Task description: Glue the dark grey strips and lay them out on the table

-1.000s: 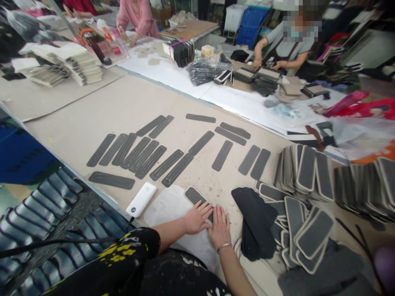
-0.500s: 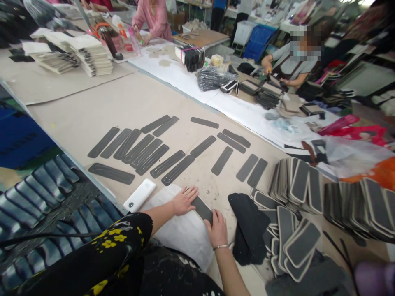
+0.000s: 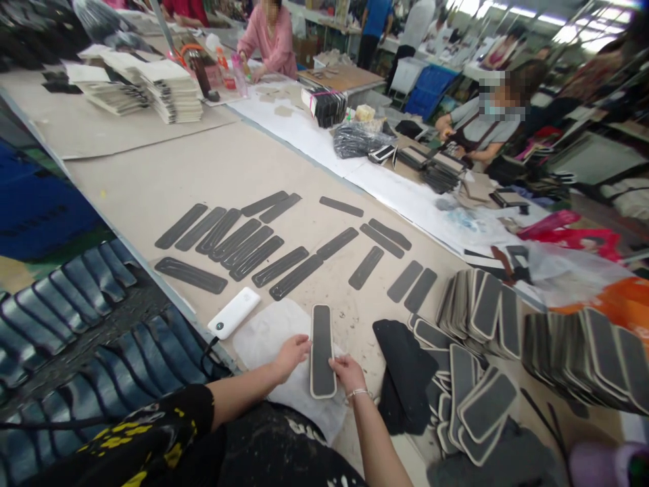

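Cardboard covers the long work surface point(image 3: 213, 169), which runs from the near edge to far stacks of pale sheets point(image 3: 167, 95). At the near edge, the left hand point(image 3: 290, 354) and the right hand point(image 3: 347, 372) hold a long dark pad with a pale border point(image 3: 322, 350) between them, its length pointing away from the person. The left fingers point(image 3: 302, 345) are clamped on its left edge, the right fingers on its right edge near the lower end. The pad sits just above a white cloth point(image 3: 263, 335) spread on the surface. A white power bank point(image 3: 234, 312) lies just left of the cloth. Farther off, a row of narrow dark strips point(image 3: 238, 240) lies flat, side by side. To the right, a piece of black fabric point(image 3: 405, 368) lies beside overlapping piles of bordered pads point(image 3: 481, 318). At the far side, a person in pink point(image 3: 274, 40) and a person in grey point(image 3: 481, 125) work at their own stacks.
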Motion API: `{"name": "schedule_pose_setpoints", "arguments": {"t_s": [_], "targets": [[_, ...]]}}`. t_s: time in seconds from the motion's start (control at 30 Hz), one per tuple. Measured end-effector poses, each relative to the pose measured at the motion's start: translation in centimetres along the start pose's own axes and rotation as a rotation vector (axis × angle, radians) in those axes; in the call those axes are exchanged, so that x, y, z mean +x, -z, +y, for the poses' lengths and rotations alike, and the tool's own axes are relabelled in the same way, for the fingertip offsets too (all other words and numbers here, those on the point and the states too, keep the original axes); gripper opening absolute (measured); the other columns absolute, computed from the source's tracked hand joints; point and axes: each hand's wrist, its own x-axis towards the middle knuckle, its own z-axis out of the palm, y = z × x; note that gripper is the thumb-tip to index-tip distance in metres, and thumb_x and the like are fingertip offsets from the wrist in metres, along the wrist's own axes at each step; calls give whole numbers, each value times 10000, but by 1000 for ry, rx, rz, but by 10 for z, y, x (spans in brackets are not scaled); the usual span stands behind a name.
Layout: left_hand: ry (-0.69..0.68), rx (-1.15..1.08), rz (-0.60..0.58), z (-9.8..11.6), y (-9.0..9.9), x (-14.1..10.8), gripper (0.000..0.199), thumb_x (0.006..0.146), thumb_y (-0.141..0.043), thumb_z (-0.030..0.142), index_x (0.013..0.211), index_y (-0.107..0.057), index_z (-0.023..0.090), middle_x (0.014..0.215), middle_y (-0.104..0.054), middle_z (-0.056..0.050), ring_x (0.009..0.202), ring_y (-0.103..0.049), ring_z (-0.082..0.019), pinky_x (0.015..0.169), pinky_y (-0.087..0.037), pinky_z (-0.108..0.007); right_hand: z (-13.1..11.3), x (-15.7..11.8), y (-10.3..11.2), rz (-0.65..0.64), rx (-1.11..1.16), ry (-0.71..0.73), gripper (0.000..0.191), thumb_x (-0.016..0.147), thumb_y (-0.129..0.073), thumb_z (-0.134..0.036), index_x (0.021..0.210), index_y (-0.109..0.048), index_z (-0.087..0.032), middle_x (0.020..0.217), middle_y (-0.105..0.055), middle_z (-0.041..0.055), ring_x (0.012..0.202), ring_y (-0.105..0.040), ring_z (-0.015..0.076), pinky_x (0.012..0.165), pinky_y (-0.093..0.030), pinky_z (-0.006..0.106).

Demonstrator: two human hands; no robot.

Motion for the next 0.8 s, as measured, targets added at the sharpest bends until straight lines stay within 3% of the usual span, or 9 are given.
{"name": "schedule_pose_setpoints", "arguments": {"t_s": [0.13, 0.27, 0.33, 0.53, 0.8], "targets": [[101, -299, -93, 3, -9, -13, 370, 711, -738, 303, 997, -568, 142, 866, -698, -70, 765, -660, -158, 723, -506, -275, -5, -20, -3, -112, 330, -41, 483, 608, -548, -702, 674, -464, -231, 598, -609, -2, 552, -589, 165, 522, -485, 297], [59, -345, -239, 14, -20, -17, 269, 645, -764, 250, 820, -606, 120, 730, -688, -59, 639, -643, -161, 647, -498, -276, -9, -39, 2, -128, 505, -70, 509, 512, -662, -662, 706, -463, -236, 549, -578, -28, 523, -574, 164, 541, -498, 312], [50, -323, -252, 18, -26, -19, 243, 624, -767, 228, 776, -612, 120, 690, -678, -43, 601, -631, -152, 616, -488, -270, -10, -45, 7, -110, 546, -72, 502, 541, -662, -629, 791, -504, -224, 577, -604, -18, 546, -592, 175, 563, -507, 322], [-18, -252, -289, 20, -42, -31, 308, 542, -805, 195, 759, -595, 133, 650, -656, -2, 592, -612, -121, 626, -472, -247, -10, -49, 28, 59, 498, -5, 633, 653, -601, -527, 1136, -554, -120, 604, -606, -24, 587, -582, 169, 608, -497, 301], [-40, -130, -325, 15, -57, -44, 368, 499, -804, 240, 771, -581, 134, 642, -646, 6, 580, -592, -123, 590, -426, -245, -9, -61, 49, 184, 263, 104, 366, 688, -512, -369, 932, -696, -168, 532, -557, -47, 560, -495, 144, 575, -393, 247]]}}
